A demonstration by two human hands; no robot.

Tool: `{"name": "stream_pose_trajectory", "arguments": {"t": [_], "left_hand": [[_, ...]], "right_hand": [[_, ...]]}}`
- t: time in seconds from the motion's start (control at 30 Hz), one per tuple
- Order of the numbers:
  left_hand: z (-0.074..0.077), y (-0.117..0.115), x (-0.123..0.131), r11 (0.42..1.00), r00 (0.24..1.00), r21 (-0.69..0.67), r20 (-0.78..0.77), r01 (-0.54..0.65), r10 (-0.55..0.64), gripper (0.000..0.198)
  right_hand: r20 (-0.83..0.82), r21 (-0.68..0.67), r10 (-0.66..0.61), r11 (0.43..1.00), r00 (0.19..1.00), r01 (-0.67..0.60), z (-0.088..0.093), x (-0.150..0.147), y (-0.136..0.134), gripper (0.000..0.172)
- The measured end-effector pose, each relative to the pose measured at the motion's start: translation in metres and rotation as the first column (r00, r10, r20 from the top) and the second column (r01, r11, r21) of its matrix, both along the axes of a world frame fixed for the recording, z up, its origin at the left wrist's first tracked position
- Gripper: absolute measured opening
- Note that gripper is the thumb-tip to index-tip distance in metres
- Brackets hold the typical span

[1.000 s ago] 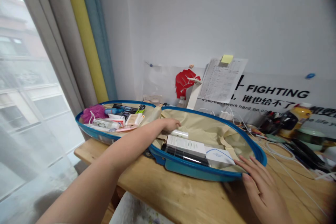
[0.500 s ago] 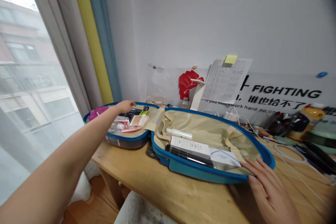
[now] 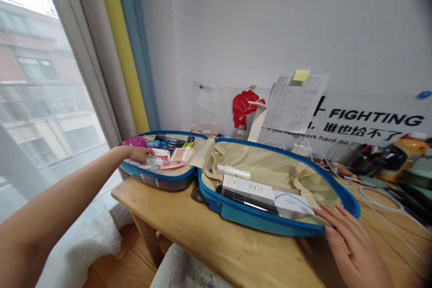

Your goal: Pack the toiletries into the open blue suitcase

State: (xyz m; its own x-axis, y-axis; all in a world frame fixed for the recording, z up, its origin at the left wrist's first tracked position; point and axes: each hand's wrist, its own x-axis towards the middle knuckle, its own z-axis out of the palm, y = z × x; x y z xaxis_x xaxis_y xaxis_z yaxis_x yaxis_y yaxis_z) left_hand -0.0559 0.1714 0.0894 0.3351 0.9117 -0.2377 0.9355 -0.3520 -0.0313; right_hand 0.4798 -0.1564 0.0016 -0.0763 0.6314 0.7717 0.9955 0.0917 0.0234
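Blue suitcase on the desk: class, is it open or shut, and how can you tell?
Open: the suitcase lies spread flat in two halves, its beige lining and a white bottle showing.

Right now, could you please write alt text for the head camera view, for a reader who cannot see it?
A person's left hand reaches into the window-side half of an open blue suitcase on a wooden desk, among small toiletries. The right hand sits by the other half's rim. That half holds a white box and a white bottle.
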Motion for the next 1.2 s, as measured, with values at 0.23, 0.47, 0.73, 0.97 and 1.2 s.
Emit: {"name": "stream_pose_trajectory", "arguments": {"t": [0.23, 0.47, 0.73, 0.97, 1.2], "left_hand": [[0.001, -0.010, 0.003, 0.995, 0.990, -0.057, -0.115, 0.076, -0.083, 0.075], [0.015, -0.026, 0.008, 0.978, 0.976, 0.123, -0.162, 0.166, -0.145, 0.056], [0.070, -0.045, 0.109, 0.862, 0.889, 0.383, 0.181, 0.331, -0.421, 0.057], [0.065, -0.060, 0.257, 0.776, 0.772, 0.196, 0.117, 0.599, -0.625, 0.055], [0.015, -0.037, 0.312, 0.835, 0.836, 0.069, 0.017, 0.546, -0.548, 0.048]], "right_hand": [[-0.016, 0.006, 0.008, 1.000, 1.000, -0.008, 0.002, -0.002, 0.002, 0.036], [-0.028, 0.039, 0.020, 0.999, 0.999, -0.019, -0.001, -0.002, 0.001, 0.034], [-0.020, 0.027, 0.025, 0.999, 1.000, -0.024, 0.003, -0.004, 0.002, 0.034], [-0.029, 0.041, 0.005, 0.999, 1.000, -0.004, 0.003, -0.007, 0.001, 0.032], [-0.084, 0.025, 0.001, 1.000, 0.997, 0.001, 0.004, -0.009, -0.001, 0.033]]}}
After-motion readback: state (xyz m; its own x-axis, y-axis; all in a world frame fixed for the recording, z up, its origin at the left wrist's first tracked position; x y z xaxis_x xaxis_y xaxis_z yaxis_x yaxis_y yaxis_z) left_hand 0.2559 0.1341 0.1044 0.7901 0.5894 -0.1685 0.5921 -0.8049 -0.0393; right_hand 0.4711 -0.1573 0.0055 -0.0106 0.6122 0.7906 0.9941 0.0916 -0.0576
